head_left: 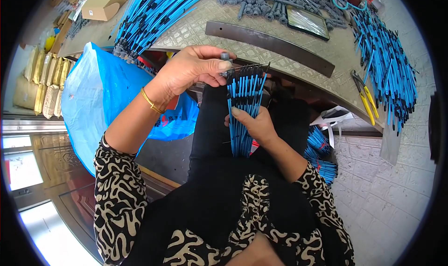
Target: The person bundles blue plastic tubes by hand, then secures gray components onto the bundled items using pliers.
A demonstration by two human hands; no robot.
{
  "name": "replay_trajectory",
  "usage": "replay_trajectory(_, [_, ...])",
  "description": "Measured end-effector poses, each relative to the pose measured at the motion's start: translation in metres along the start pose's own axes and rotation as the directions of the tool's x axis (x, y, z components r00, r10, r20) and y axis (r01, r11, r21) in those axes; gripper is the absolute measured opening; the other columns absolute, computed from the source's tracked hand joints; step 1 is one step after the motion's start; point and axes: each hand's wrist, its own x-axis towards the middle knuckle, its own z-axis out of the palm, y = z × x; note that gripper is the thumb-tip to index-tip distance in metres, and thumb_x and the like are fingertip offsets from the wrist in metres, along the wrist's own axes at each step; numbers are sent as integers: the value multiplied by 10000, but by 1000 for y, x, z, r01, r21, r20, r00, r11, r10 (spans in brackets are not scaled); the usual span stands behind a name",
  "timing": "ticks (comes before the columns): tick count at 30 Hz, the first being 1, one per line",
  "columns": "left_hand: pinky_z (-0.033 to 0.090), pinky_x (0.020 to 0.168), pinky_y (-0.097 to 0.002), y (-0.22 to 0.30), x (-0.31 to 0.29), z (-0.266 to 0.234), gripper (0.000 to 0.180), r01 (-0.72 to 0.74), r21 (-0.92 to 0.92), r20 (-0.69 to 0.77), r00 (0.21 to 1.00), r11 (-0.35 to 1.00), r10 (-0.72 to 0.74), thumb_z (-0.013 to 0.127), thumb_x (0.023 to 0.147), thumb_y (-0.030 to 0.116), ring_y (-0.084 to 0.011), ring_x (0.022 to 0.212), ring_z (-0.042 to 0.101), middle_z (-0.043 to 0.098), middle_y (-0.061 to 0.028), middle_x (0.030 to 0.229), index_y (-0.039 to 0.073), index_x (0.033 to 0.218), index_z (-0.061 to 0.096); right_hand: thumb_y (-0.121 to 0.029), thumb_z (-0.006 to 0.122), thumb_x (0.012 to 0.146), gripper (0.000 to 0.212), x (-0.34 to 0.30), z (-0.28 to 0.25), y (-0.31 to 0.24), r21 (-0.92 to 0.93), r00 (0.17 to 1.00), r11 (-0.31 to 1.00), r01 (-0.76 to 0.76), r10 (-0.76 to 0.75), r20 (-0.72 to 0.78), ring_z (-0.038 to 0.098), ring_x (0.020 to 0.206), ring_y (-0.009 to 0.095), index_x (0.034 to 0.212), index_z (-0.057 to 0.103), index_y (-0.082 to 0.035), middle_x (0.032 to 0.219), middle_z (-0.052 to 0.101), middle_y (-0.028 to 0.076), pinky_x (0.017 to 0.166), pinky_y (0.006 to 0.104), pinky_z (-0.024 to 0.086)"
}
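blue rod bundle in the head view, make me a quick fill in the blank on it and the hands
1. The right hand holds a bundle of ____ rods upright.
2. The left hand pinches a small ____ fitting above the bundle.
3. On the left wrist sits a ____ bangle.
4. Pliers with ____ handles lie on the table.

Missing words: blue; grey; gold; yellow

Small workshop — heaped blue cable pieces [154,9], pliers [366,98].
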Motion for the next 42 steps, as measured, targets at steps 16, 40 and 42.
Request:
replay_trajectory(16, [495,654,-201,3,-24,15,298,-201,305,6,978,931,209,610,815,31,-87,688,607,633,-43,824,8,1107,555,-239,641,833,245,-4,4,6,-82,999,995,53,-54,-9,618,699,141,900,601,-6,768,634,79,629,266,503])
replay_trajectory(40, [483,629,-194,13,-23,20,287,-147,205,130,984,968,122,627,798,25,-97,717,607,617,-40,908,22,1075,552,-475,570,841,451,0,-6,9,17,994,998,68,-70,83,549,692,82,812,630,-28,736,598,18,639,239,450])
replay_trajectory(42, [479,682,-201,9,-23,18,290,-142,202,112,986,969,122,617,811,24,-88,761,594,613,-32,920,15,1092,544,-475,576,837,449,-2,-4,9,-75,995,993,94,-93,19,552,695,85,808,630,-30,734,600,20,644,240,448])
